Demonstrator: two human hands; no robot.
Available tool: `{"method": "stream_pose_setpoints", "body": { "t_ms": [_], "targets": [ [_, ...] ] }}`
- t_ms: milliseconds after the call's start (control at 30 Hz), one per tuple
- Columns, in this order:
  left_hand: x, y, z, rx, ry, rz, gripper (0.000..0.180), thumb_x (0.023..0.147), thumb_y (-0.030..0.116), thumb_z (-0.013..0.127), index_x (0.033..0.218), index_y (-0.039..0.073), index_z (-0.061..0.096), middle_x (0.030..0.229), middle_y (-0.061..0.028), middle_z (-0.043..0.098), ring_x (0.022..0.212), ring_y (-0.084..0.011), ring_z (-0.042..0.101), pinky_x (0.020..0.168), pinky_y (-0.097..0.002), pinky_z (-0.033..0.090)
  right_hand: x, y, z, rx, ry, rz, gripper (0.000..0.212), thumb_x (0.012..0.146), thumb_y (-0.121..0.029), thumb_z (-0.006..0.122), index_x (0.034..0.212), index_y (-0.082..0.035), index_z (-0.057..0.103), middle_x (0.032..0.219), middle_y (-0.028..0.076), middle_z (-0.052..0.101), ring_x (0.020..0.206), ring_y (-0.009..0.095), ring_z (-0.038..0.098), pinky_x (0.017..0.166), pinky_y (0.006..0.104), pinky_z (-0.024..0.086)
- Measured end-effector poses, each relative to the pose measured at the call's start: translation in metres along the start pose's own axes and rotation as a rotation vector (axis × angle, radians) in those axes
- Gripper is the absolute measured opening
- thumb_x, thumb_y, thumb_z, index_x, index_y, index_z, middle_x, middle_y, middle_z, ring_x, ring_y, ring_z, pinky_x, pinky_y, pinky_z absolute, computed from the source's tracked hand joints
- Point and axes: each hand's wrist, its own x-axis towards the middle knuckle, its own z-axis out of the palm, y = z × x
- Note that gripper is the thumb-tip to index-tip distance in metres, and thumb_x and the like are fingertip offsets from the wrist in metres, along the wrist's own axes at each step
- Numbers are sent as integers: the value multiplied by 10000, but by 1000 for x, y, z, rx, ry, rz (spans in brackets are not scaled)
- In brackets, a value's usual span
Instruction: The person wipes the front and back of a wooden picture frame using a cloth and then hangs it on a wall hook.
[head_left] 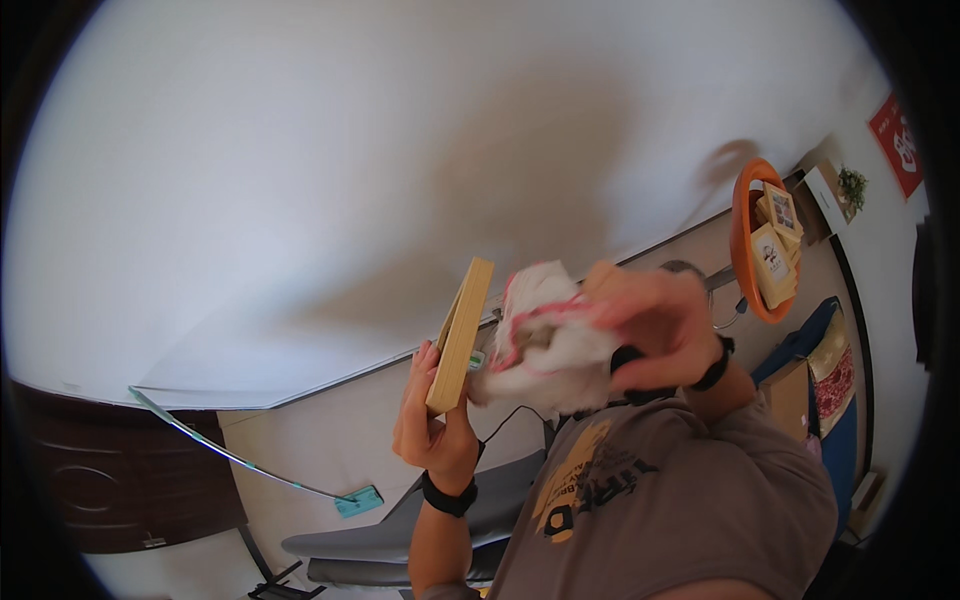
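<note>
While the left hand (440, 432) held a pale wooden frame (463, 335) up in front of the chest, its fingers and thumb were closed around the lower end, and the frame stood tilted, its narrow edge showing. From where I stood, the right hand (655, 325) was a blur, yet I could see it clamped on a bunched white cloth (560, 375) with pink trim. The cloth hung just beside the frame; whether the two touched, I couldn't tell. Each wrist wore a black band (450, 497), and the person had on a grey-brown T-shirt (650, 500).

Over on the person's right, an orange basin (741, 245) held several small framed pictures (772, 262), with a small green plant (852, 187) beyond it. To the left, a mop (358, 501) with a teal head leaned against the white wall (250, 200), near a dark brown door (120, 470).
</note>
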Motion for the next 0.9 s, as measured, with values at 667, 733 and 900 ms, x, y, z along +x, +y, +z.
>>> {"method": "stream_pose_setpoints", "body": {
  "t_ms": [667, 733, 900],
  "targets": [
    [-3, 7, 2, 31, -30, -70, 363, 726, -86, 651, 1079, -70, 568, 1057, -246, 618, 984, -315, 627, 823, -339, 502, 9, 70, 44, -913, 177, -320, 296, 702, 80, 612, 989, 19, 651, 980, 167, 639, 919, 280, 590, 791, 340, 487],
    [-5, 7, -2, 60, -67, -143, 364, 731, -76, 650, 1086, -69, 569, 1066, -238, 618, 971, -295, 634, 808, -322, 503, 5, 66, 56, -846, 159, -333, 292, 698, 89, 609, 975, 12, 658, 958, 158, 642, 911, 279, 591, 789, 343, 486],
    [0, 4, 2, 60, -47, -8, 366, 738, -52, 648, 1097, -61, 578, 1088, -203, 623, 922, -223, 655, 746, -269, 502, -4, 66, 65, -493, -8, -343, 279, 771, 28, 590, 1027, -56, 664, 929, 113, 615, 880, 228, 584, 794, 306, 473]
  ]
}}
